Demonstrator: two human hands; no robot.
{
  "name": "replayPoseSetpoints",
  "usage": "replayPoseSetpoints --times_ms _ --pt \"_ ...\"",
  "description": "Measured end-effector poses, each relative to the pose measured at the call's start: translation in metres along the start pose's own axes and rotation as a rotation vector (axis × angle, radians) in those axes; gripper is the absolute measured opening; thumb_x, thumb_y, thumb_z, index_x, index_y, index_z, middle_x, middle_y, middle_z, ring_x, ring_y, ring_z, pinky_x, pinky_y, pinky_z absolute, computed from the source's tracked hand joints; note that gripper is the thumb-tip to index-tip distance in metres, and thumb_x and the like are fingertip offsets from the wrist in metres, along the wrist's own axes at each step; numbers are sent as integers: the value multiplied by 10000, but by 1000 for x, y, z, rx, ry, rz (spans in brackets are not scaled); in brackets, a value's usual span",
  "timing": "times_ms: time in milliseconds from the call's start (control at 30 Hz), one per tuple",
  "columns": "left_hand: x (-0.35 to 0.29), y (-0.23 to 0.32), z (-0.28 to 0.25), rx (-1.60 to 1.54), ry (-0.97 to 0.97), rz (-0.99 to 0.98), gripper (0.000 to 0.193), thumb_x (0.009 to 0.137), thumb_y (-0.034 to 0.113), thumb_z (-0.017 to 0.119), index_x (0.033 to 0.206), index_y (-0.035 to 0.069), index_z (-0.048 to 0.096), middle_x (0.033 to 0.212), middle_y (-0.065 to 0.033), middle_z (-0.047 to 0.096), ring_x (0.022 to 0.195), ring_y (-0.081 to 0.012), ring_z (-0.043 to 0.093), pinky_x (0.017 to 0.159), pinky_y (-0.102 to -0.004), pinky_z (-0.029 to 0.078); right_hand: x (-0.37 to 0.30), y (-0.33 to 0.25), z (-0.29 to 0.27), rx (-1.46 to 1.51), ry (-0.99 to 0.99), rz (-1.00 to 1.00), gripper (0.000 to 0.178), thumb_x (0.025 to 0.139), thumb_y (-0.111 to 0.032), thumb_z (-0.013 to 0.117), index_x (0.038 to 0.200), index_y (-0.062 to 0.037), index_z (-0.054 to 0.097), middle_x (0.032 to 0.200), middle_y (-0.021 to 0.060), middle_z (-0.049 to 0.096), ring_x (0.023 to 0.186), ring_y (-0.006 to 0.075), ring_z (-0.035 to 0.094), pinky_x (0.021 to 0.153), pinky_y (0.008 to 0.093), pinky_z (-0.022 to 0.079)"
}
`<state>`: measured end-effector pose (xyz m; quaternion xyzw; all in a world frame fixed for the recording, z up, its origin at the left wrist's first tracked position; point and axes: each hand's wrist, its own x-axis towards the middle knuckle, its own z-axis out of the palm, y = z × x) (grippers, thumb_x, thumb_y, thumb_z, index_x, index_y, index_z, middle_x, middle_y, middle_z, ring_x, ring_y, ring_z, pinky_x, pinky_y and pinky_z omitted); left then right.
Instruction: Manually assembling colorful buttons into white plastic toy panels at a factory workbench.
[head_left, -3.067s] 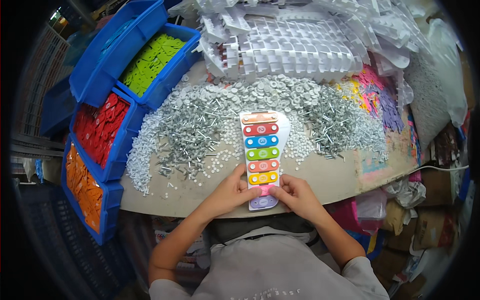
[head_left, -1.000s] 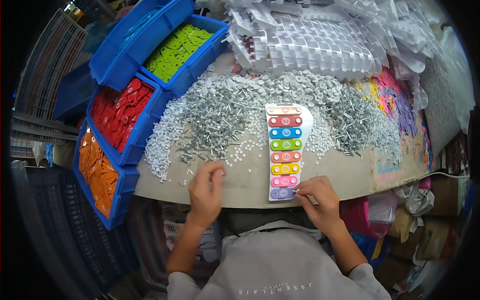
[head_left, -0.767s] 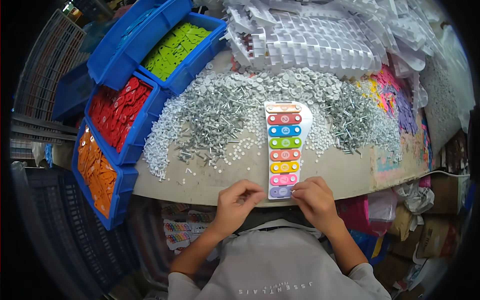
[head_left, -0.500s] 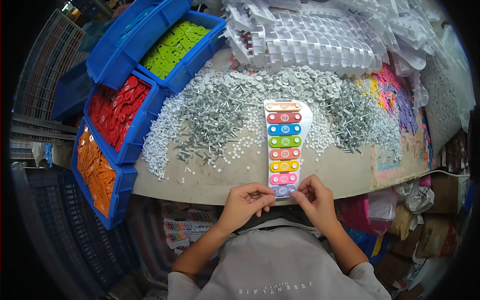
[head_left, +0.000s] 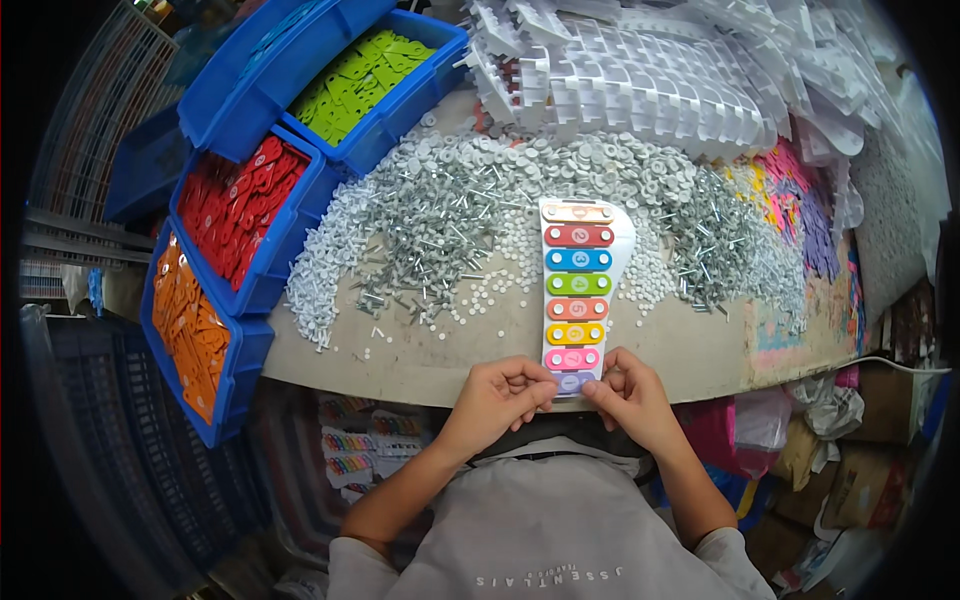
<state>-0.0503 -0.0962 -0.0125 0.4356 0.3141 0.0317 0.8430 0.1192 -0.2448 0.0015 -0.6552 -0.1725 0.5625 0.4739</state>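
Note:
A toy xylophone [head_left: 578, 310] lies on the table in front of me, its white base carrying a column of coloured bars fixed with round white caps. The lilac bar [head_left: 571, 383] is the nearest one, at the table's front edge. My left hand [head_left: 500, 402] is closed at that bar's left end, thumb and forefinger pinched together; what lies between them is too small to tell. At the other end, my right hand [head_left: 630, 398] is closed on the xylophone's near right corner, with the thumb over the bar's end.
Loose metal pins [head_left: 425, 250] and white caps [head_left: 600, 160] are heaped behind the xylophone. Blue bins of red [head_left: 240, 210], orange [head_left: 188, 335] and green bars [head_left: 365, 85] stand left. White plastic bases [head_left: 650, 85] are piled at the back; pink and purple bars [head_left: 815, 235] lie right.
The xylophone and both hands appear slightly further right in the picture, as the whole view has shifted a little. The right thumb now covers more of the lilac bar's right end.

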Motion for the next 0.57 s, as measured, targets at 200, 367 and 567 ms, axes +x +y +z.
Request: replayPoseSetpoints --times_ms 200,367,567 --pt "-3 -4 1 110 69 -4 257 935 101 700 1144 -16 609 799 -49 692 637 -40 595 514 -176 439 4 1 3 50 -36 -2 217 966 -140 652 1089 -46 501 726 6 619 501 43 499 437 194 365" --pt "14 -19 8 502 52 166 762 925 286 684 1471 -14 246 739 -181 652 654 -321 668 592 -427 508 -1 2 6 30 57 -16 254 953 -153 638 1147 -51 510 750 -1 602 506 51 501 430 192 382" --pt "16 -14 6 586 -16 109 811 985 247 629 1558 24 100 783 -125 707 692 -239 698 649 -311 514 9 14 -2 15 19 -26 324 948 -212 672 1171 -61 493 682 -23 569 452 57 482 412 189 375"
